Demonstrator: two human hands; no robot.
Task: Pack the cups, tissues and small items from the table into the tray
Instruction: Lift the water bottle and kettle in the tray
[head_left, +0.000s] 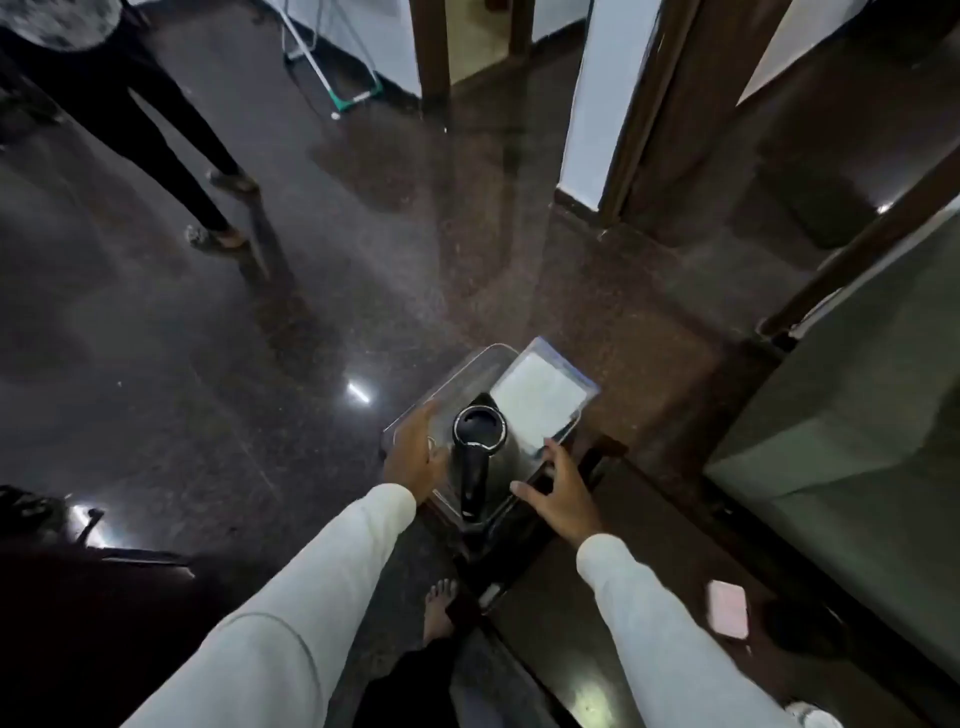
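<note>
Tray of clear plastic sits at the corner of the dark wooden table, jutting out over the polished floor. Inside it you have a black cup with a long handle pointing back toward you, and a pack of white tissues leaning across the far right rim. A pink flat item lies on the table, well apart from the tray, near your right sleeve. Another person's legs stand far off on the left. Your left hand rests on the tray's left edge, fingers fairly straight. Your right hand is at the tray's near right corner, fingers spread and loose, gripping nothing that shows.
</note>
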